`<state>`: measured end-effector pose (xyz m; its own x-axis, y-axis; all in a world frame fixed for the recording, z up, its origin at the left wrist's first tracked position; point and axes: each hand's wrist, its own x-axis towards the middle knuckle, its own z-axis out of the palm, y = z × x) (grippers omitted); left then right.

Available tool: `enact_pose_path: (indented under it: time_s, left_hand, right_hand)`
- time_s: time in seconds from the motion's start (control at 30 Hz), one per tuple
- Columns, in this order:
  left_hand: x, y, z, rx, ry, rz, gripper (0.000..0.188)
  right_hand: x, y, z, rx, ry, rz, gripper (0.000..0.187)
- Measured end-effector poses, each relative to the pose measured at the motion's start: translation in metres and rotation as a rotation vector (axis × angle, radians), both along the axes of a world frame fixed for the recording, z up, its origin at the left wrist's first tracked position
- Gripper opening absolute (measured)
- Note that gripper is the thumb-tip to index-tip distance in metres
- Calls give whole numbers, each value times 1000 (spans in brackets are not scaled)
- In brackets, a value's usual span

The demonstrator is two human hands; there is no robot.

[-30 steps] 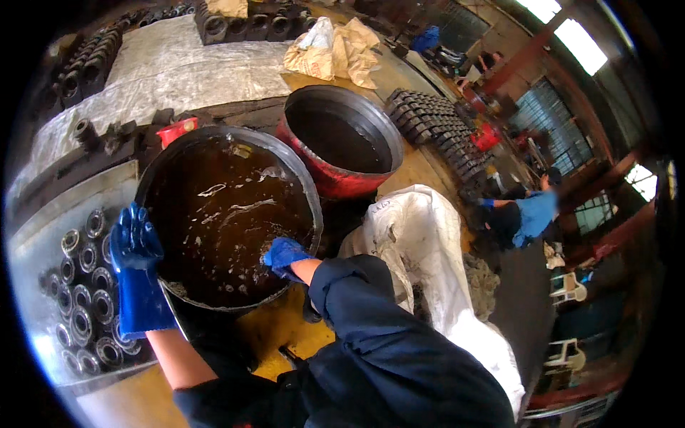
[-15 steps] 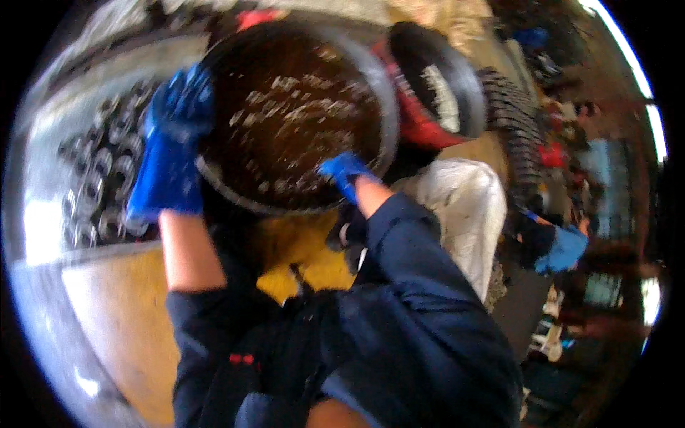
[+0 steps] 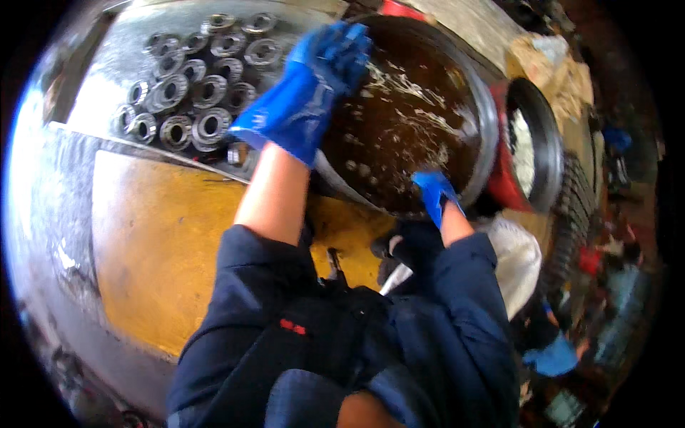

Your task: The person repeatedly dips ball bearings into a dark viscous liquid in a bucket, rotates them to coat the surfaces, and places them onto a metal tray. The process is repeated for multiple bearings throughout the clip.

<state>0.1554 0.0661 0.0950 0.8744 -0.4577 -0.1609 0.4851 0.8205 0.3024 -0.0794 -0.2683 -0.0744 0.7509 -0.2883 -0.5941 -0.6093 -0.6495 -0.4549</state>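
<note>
A large round dark tub [image 3: 487, 132] holds brown liquid [image 3: 407, 121] with pale streaks and bubbles on its surface. My left hand [image 3: 332, 60], in a long blue rubber glove, is over the tub's left rim. Its fingers are bent and close together; whatever they grip is hidden. At the tub's near right side, my right hand [image 3: 435, 191], in a blue glove, reaches down into the liquid, which hides its fingertips. Left of the tub, several ring-shaped metal bearings [image 3: 171, 91] lie on a grey metal tabletop [image 3: 107, 78].
A red drum [image 3: 503, 153] with a dark rim and something whitish inside stands right of the tub. A white sack [image 3: 517, 260] is near my right arm, with rows of stacked dark rings [image 3: 576, 178] beyond it. Another person in blue [image 3: 553, 355] is at lower right.
The view has swung left, so tub and bearings appear farther right. My left hand remains by the tub's left rim, and my right hand remains at its near right side.
</note>
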Motion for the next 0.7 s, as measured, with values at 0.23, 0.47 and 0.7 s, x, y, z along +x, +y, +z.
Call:
enact_pose_path:
  time_s: [0.23,0.47,0.7]
  left_hand:
    - [-3,22,15,108,224,-22,36]
    - [-9,2,17,30,12,11,42]
    - [1,28,-1,-61,106,1,44]
  right_hand:
    - [31,79,50,-606,211,935,31]
    - [-13,-20,-12,-61,-56,188,41]
    - [49,88,51,-668,354,1113,28]
